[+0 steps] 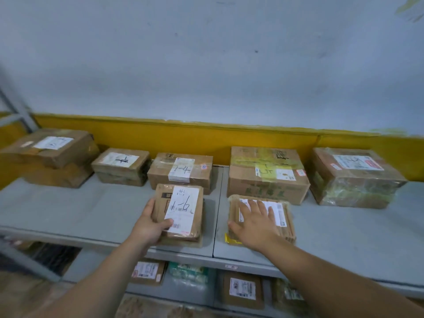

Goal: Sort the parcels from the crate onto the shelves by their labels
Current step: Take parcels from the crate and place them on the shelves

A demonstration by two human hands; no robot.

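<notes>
On the grey shelf (68, 210), near its front edge, the left hand (150, 223) grips the parcel marked 1-6 (185, 203) by its left side, thumb on the label. Just beside it, the right hand (254, 223) lies flat, fingers spread, on a ribbed flat parcel (285, 218).

We see matt grey metal on the shelf (68, 210), brown cardboard with a white paper label (182, 210) on the parcel marked 1-6 (161, 200), and glossy clear tape (351, 193) wrinkling over the far-right box (325, 162).
</notes>
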